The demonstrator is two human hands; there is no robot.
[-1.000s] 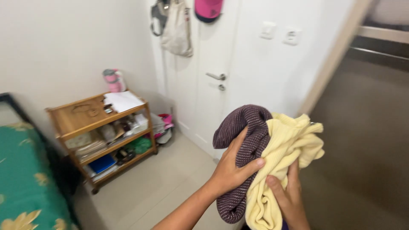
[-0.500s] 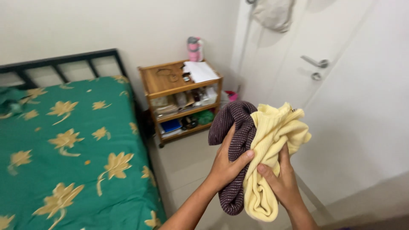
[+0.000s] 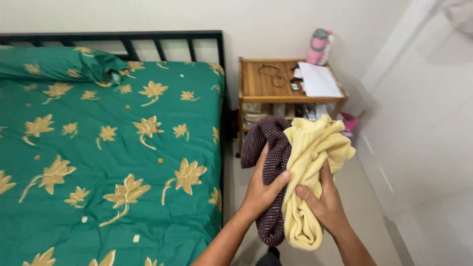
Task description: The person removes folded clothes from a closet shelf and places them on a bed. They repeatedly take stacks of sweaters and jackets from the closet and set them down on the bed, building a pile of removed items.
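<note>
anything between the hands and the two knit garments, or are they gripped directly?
Nothing visible stands between them. The left hand grips the dark purple knit directly, thumb across its front; the right hand grips the pale yellow knit from below. Both garments are bunched together above the floor, beside the green bed.

Green floral bed (image 3: pixel 108 148), wooden shelf (image 3: pixel 288 93), pink bottle (image 3: pixel 318 46), white paper (image 3: pixel 319 80).

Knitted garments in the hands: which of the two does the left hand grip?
The dark purple knit: the left hand wraps it, while the right hand holds the pale yellow knit beside it.
</note>
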